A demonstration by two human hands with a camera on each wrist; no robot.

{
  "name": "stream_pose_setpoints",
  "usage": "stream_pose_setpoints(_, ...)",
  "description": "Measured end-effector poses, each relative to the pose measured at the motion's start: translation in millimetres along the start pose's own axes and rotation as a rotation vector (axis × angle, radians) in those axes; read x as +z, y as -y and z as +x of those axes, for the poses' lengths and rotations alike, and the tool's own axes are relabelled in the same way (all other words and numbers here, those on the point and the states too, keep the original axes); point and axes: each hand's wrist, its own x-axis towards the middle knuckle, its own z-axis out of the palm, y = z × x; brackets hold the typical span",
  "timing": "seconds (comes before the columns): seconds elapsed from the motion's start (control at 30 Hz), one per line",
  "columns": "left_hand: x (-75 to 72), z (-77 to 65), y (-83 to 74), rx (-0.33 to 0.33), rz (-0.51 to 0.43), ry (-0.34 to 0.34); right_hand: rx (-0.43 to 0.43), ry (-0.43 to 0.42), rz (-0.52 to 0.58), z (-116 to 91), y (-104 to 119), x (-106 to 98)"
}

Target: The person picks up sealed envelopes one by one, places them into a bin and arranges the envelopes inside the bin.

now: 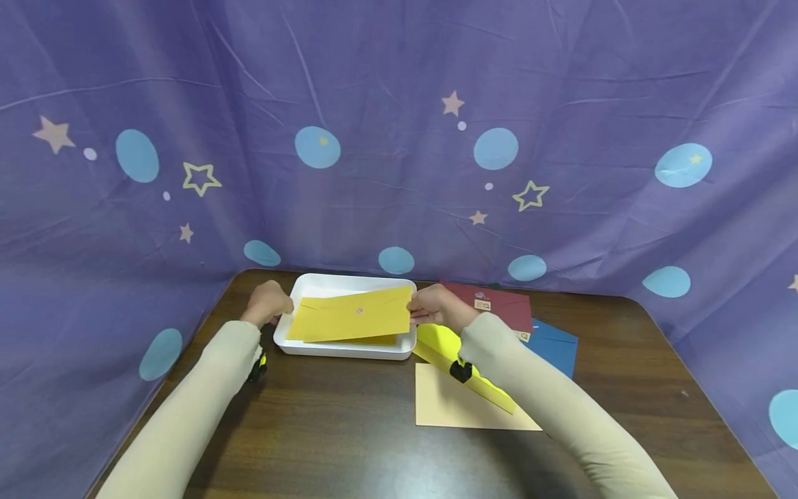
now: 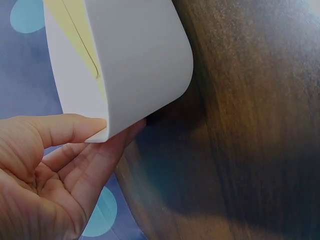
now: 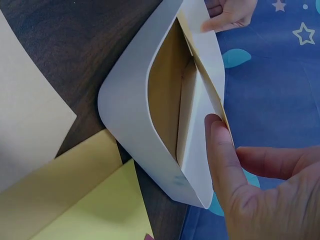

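clearly, most of the clutter sits right of the white tray, which is by the desk's far-left corner: a maroon envelope by the far edge, a blue envelope overlapping it, then a bright yellow folded paper angled over a cream sheet. the right sleeve stretches above them, hiding parts of the blue and cream pieces from the head view. a yellow envelope is over the tray, its right end pinched in the grip of the right hand; the left hand's grip holds the tray's left rim. the left wrist view adds the thumb inside that rim, fingers outside; the right wrist view shows more paper down in the tray. brown wood spans from the tray to the near edge, while a purple curtain hangs just behind the far edge.
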Motion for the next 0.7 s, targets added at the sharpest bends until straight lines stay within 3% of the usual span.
stream_pose_setpoints(0.7, -0.6, -3.7, -0.8, 0.01, -0.005, -0.003, 0.012, -0.011, 0.039, 6.5, -5.5, 19.2)
